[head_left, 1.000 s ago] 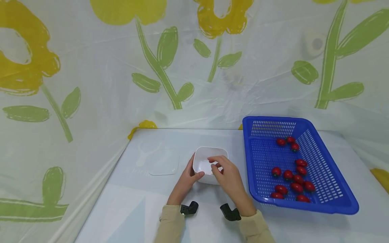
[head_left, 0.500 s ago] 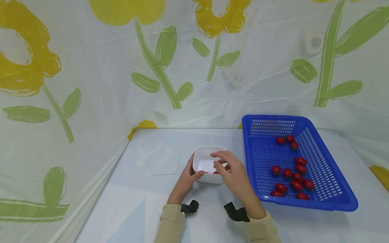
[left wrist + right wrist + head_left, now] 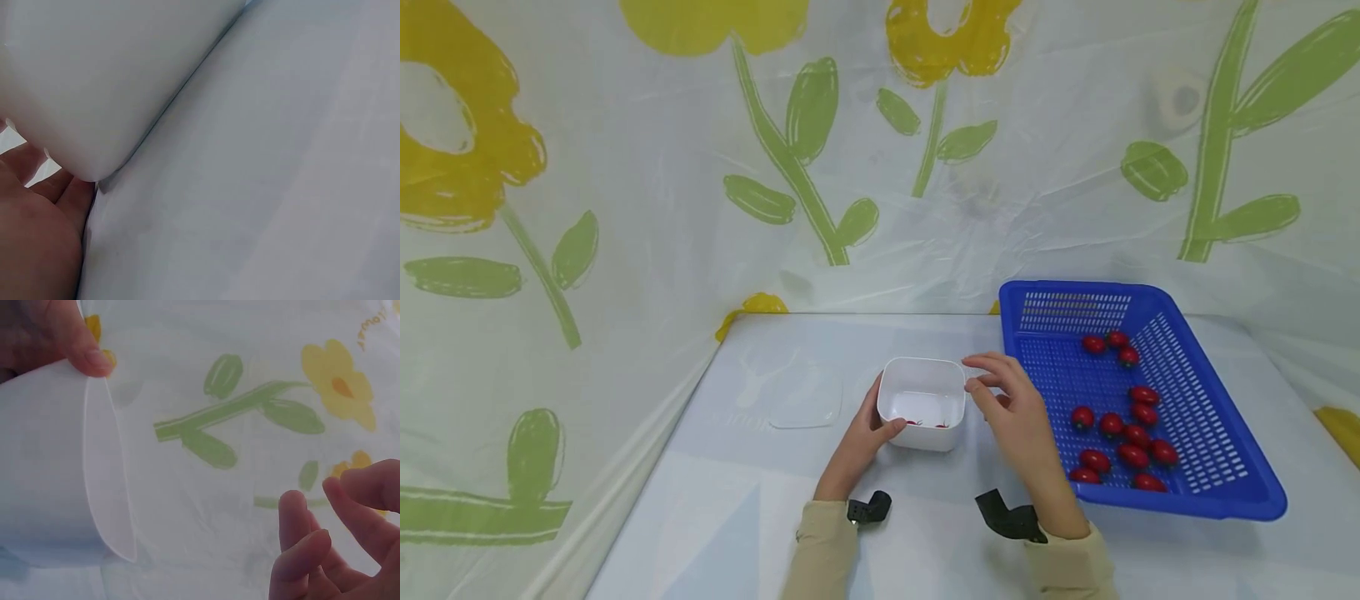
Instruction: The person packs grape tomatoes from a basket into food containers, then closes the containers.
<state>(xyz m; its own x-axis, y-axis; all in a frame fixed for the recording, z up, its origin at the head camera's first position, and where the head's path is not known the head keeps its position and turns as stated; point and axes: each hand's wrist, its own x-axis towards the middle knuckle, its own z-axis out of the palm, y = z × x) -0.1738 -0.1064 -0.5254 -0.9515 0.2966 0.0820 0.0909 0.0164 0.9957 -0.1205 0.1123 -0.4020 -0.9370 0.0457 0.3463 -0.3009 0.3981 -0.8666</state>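
My left hand (image 3: 859, 442) grips the left side of a white square container (image 3: 922, 439), its thumb over the near rim. Just inside the near wall, the tops of red cherry tomatoes (image 3: 942, 427) show; that wall hides the rest. In the left wrist view, fingers curve around the lower edge of the container (image 3: 106, 75). My right hand (image 3: 1013, 410) hovers to the right of the container, fingers loosely bent, nothing between them. In the right wrist view, the right hand (image 3: 334, 550) is apart from the container (image 3: 50, 469).
A blue slotted basket (image 3: 1150, 502) stands on the right with several cherry tomatoes (image 3: 1133, 455) in it. On the left of the white table (image 3: 722, 517) lies a clear square lid (image 3: 805, 408). A flower-printed curtain (image 3: 677, 150) hangs behind and at the left.
My right hand has moved from over the container's opening out to the right, past its rim. Red tomatoes now show inside the container. The left hand keeps its grip.
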